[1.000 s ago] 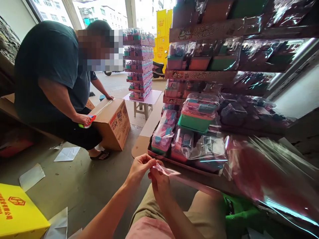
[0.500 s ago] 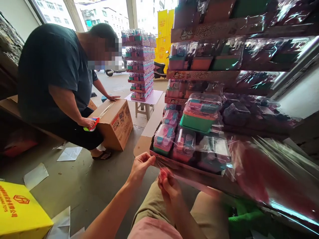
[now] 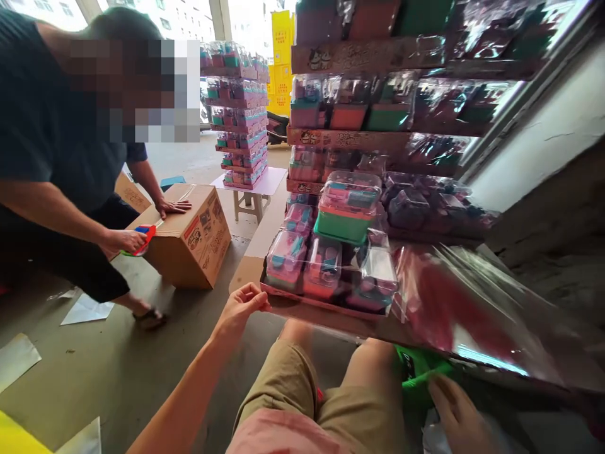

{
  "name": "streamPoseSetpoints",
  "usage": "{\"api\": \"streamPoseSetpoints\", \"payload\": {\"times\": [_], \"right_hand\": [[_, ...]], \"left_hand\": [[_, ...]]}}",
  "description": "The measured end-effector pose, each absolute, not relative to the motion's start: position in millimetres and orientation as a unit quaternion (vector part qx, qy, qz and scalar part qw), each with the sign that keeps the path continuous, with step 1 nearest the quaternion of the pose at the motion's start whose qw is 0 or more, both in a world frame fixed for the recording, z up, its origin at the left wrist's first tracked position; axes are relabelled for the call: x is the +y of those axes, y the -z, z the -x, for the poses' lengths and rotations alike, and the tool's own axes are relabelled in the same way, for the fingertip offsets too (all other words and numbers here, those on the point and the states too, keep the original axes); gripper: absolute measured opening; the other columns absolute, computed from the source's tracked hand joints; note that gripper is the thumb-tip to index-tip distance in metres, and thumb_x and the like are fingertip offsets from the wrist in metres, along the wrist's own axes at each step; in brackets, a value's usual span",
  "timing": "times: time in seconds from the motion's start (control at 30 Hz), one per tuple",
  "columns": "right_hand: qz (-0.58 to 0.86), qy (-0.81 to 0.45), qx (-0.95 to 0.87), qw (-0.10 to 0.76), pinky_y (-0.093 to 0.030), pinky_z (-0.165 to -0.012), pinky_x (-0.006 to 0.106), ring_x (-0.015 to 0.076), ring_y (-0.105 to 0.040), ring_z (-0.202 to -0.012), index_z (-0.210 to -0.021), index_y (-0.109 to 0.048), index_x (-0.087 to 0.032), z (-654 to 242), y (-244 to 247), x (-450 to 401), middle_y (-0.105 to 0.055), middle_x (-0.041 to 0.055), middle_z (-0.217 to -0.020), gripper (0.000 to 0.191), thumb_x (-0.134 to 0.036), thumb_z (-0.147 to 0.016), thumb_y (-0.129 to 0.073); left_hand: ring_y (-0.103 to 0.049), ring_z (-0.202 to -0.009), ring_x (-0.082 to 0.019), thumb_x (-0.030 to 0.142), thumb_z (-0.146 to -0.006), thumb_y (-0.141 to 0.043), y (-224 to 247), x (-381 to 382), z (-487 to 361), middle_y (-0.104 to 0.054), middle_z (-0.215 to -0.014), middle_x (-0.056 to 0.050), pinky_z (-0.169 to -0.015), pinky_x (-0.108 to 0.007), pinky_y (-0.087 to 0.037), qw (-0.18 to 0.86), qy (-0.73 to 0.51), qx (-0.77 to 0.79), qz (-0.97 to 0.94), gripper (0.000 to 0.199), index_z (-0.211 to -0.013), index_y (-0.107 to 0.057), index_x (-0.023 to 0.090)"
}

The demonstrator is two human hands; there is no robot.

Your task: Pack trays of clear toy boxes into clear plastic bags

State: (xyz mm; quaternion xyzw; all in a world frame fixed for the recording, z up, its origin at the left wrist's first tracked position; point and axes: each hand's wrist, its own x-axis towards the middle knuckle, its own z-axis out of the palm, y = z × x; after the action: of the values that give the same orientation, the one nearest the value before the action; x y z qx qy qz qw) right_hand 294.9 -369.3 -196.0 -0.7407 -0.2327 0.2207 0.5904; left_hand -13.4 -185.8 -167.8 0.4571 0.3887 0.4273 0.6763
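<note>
My left hand (image 3: 243,306) is closed in a pinch at the near left corner of a low cardboard display tray (image 3: 326,302). Whatever its fingertips hold is too small to make out. Clear-lidded plastic boxes (image 3: 286,257) with pink and teal pieces inside fill the tray. One green-based box (image 3: 347,208) sits on top of the others. My right hand (image 3: 458,410) is low at the right, smeared by motion, beside a bright green bag (image 3: 420,366); its fingers are unclear. Between my thighs shows a small red thing (image 3: 320,395).
Clear plastic wrap (image 3: 454,302) lies right of the tray. Stacked trays (image 3: 363,57) rise behind it, and another stack (image 3: 239,120) stands on a stool (image 3: 250,202). At left, a co-worker (image 3: 70,126) bends over a carton (image 3: 189,233) with a red tape dispenser (image 3: 144,239).
My right hand has left the tray's front and moved right and down to the green bag. The left hand stays pinched near the corner. The view has shifted right.
</note>
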Motion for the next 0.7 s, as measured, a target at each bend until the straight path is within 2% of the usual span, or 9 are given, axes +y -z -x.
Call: {"api": "streamPoseSetpoints", "payload": {"times": [0.07,0.13,0.23,0.33,0.43,0.57,0.7], "right_hand": [[0.715,-0.287,-0.248,0.588,-0.047,-0.067,0.034,0.0240,-0.060,-0.080,-0.083,-0.067,-0.020,-283.7,182.6,-361.5,-0.067,0.0080,-0.084,0.060,-0.070,-0.049,-0.067],[0.669,-0.359,-0.278,0.588,-0.046,-0.066,0.034,0.0234,-0.060,-0.075,-0.087,-0.067,-0.019,-268.1,170.2,-344.4,-0.068,0.0090,-0.081,0.067,-0.074,-0.049,-0.063],[0.655,-0.367,-0.314,0.581,-0.043,-0.059,0.029,0.0184,-0.056,-0.060,-0.071,-0.065,-0.018,-250.8,161.9,-321.5,-0.062,0.0041,-0.060,0.050,-0.064,-0.051,-0.070],[0.681,-0.307,-0.321,0.583,-0.042,-0.056,0.026,0.0152,-0.051,-0.057,-0.061,-0.061,-0.018,-248.1,170.5,-316.2,-0.055,0.0007,-0.054,0.042,-0.059,-0.054,-0.070],[0.708,-0.213,-0.341,0.581,-0.043,-0.062,0.027,0.0178,-0.053,-0.070,-0.062,-0.063,-0.018,-253.8,187.3,-319.1,-0.057,0.0040,-0.074,0.041,-0.058,-0.058,-0.066],[0.711,-0.122,-0.376,0.581,-0.042,-0.083,0.031,0.0231,-0.050,-0.100,-0.064,-0.065,-0.019,-259.7,205.0,-316.4,-0.052,0.0080,-0.109,0.034,-0.053,-0.066,-0.063],[0.690,-0.135,-0.386,0.597,-0.041,-0.088,0.033,0.0244,-0.047,-0.109,-0.063,-0.064,-0.020,-262.2,211.1,-309.4,-0.051,0.0089,-0.115,0.031,-0.050,-0.070,-0.062]], "left_hand": [[-0.055,-0.054,-0.010,0.044,-0.057,-0.079,167.7,-186.9,12.8,-0.063,-0.055,0.001,-0.057,-0.020,-0.041,0.669,-0.434,0.392,-0.458,0.039,-0.060,-0.052,0.016],[-0.055,-0.054,-0.010,0.043,-0.057,-0.078,167.6,-187.9,13.0,-0.063,-0.054,0.001,-0.057,-0.019,-0.041,0.658,-0.436,0.397,-0.468,0.037,-0.062,-0.055,0.015],[-0.057,-0.055,-0.012,0.046,-0.056,-0.078,168.5,-188.2,14.9,-0.064,-0.055,-0.001,-0.056,-0.021,-0.042,0.645,-0.424,0.412,-0.485,0.038,-0.065,-0.060,0.014],[-0.056,-0.056,-0.013,0.049,-0.057,-0.075,171.7,-186.3,17.1,-0.065,-0.056,-0.003,-0.056,-0.022,-0.041,0.625,-0.409,0.430,-0.508,0.039,-0.064,-0.061,0.014],[-0.053,-0.054,-0.012,0.052,-0.058,-0.073,176.2,-183.2,17.0,-0.063,-0.055,-0.002,-0.055,-0.021,-0.039,0.595,-0.405,0.439,-0.538,0.040,-0.061,-0.059,0.014],[-0.044,-0.051,-0.010,0.052,-0.063,-0.067,179.9,-180.7,15.1,-0.052,-0.051,0.002,-0.051,-0.021,-0.033,0.499,-0.405,0.465,-0.609,0.039,-0.056,-0.058,0.014],[-0.043,-0.055,-0.011,0.049,-0.070,-0.062,180.6,-179.7,15.7,-0.048,-0.057,0.002,-0.054,-0.022,-0.034,0.393,-0.414,0.466,-0.676,0.037,-0.054,-0.057,0.016]]}}
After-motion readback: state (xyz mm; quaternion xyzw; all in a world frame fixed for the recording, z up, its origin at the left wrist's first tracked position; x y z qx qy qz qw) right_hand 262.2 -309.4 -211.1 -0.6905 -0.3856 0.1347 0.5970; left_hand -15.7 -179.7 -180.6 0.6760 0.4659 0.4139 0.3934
